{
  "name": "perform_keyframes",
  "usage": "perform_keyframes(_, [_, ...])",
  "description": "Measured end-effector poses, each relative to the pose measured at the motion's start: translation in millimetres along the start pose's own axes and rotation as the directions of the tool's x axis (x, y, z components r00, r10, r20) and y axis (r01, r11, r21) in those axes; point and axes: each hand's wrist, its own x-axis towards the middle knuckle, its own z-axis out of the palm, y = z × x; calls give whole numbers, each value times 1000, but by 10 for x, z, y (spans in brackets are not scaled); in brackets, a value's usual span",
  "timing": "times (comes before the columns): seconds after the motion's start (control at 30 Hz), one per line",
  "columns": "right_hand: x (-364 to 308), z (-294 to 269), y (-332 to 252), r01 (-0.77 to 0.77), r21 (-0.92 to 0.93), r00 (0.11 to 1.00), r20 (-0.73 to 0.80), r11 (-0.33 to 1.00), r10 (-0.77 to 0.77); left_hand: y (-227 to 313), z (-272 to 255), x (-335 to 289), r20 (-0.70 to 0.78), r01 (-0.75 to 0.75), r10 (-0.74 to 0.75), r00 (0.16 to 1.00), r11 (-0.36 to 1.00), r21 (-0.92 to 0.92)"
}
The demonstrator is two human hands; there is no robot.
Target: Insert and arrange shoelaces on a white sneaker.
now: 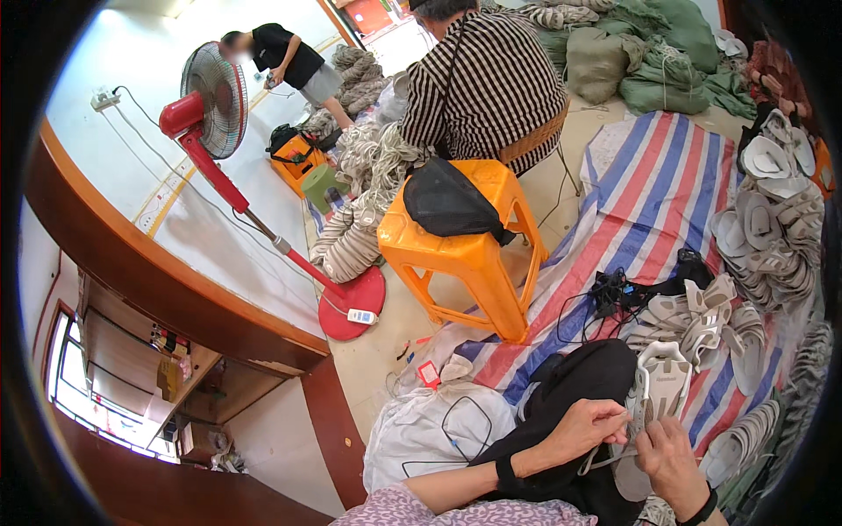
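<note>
A grey and white shoe upper [664,386] lies over my lap, its rounded end pointing away from me. My left hand [586,431] is beside its left edge, with thumb and fingers pinched together; what they hold is too small to make out. My right hand [671,463] is closed on the near part of the upper, its fingers curled over. A pale flat lace [605,462] loops out below the left hand toward the right fingers. More shoe uppers [702,329] lie in a loose pile just beyond.
An orange stool [487,272] bearing a black bag [452,200] stands ahead. Striped sheeting [631,210] covers the floor. Stacked uppers [763,237] line the right. A red fan [210,105] stands left. One person [491,79] sits with their back to me; another [294,61] bends by the wall.
</note>
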Motion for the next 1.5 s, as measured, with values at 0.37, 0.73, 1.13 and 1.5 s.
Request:
perform_keyframes(0.37, [-22,99,28,45,-17,998,-52,999,-46,-36,-75,15,10,32,-32,999,999,2])
perform_keyframes(0.73, [251,-207,-107,-5,465,896,-391,886,210,272,-70,-10,-12,-21,22,1000,999,32])
perform_keyframes(1.13, [186,-245,459,-16,975,812,-116,221,572,438,311,219,117,-17,36,992,987,-159])
perform_keyframes(1.5, [156,-70,469,-26,966,795,-136,256,591,382,381,257,69,-66,77,995,986,-152])
